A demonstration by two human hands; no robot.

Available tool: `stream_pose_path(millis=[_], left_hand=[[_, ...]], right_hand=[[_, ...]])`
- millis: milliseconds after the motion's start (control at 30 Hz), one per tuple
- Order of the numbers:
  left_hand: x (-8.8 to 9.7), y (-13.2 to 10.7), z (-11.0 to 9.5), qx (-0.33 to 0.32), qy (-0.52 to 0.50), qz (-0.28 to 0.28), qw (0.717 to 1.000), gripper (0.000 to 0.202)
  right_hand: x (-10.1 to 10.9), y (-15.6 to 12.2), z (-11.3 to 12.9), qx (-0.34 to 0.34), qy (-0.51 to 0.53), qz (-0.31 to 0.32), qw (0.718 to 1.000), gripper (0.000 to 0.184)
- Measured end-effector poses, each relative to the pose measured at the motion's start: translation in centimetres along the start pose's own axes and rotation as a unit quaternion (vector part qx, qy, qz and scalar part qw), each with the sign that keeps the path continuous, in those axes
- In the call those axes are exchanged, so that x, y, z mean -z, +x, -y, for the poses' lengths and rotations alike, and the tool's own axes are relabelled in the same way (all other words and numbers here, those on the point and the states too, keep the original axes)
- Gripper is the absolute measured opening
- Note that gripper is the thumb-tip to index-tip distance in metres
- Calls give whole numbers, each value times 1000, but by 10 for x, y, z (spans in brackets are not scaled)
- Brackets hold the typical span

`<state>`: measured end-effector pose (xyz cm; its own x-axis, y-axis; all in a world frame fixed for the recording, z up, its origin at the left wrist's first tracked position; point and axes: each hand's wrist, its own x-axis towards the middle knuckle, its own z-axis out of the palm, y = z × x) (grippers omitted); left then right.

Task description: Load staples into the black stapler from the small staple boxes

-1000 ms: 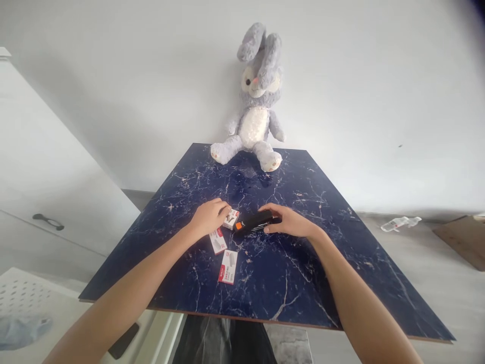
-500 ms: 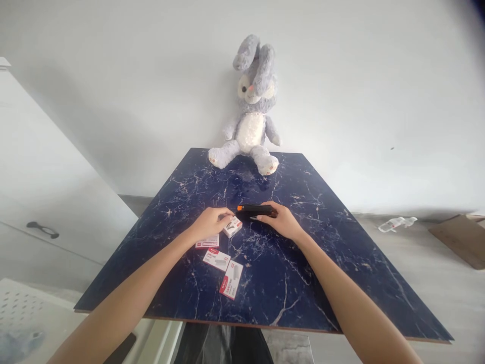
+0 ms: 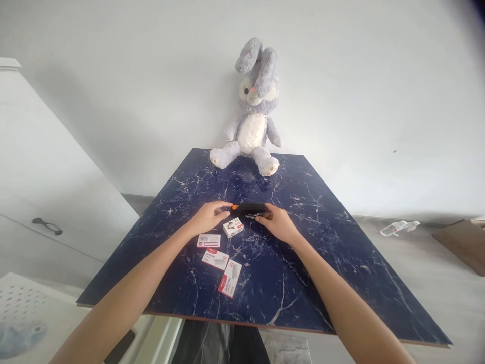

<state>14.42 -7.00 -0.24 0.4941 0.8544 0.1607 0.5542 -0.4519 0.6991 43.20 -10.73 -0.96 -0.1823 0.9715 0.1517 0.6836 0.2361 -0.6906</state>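
A black stapler (image 3: pixel 253 208) with an orange end lies across the middle of the table. My right hand (image 3: pixel 278 222) grips its right end, fingers behind and thumb in front. At the orange end is my left hand (image 3: pixel 209 216), index finger reaching the tip and thumb held apart below; it holds nothing. Just below the left thumb sits a small white-and-red box (image 3: pixel 233 227). Three flat red-and-white boxes with staples pictured or printed labels lie nearer to me: one (image 3: pixel 208 240) under my left wrist, another (image 3: pixel 215 258) below it, and a third (image 3: pixel 230 279) turned at an angle.
A grey plush rabbit (image 3: pixel 253 134) sits at the far edge of the dark blue marbled table (image 3: pixel 318 263), against the wall. A white cabinet (image 3: pixel 45 167) stands on the left. On the floor at right are a plastic bottle (image 3: pixel 397 228) and cardboard (image 3: pixel 462 245).
My left hand has let go of the small white-and-red box and moved to the stapler's orange end. The stapler has shifted slightly left with my right hand.
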Motion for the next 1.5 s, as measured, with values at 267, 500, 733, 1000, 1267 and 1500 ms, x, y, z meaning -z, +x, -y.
stream_pose_path(millis=[267,500,733,1000,1267,1500], left_hand=[[5,3,15,-141,103,-85,981,32],[-1,3,22,-185,135,-67,971,36],[0,4,30,-175,143,-54,973,44],[9,1,27,-190,164,-18,968,48],[6,4,31,-180,112,-50,976,47],[12,1,35,-92,21,-215,972,42]], right_hand=[[-1,3,-8,31,-24,-12,999,41],[7,3,-11,68,-64,30,995,29],[44,0,-34,-50,-169,39,984,31],[41,5,-51,-68,-220,-4,973,16],[8,-13,31,15,-182,-173,968,27],[-58,-19,117,350,-182,122,911,50]])
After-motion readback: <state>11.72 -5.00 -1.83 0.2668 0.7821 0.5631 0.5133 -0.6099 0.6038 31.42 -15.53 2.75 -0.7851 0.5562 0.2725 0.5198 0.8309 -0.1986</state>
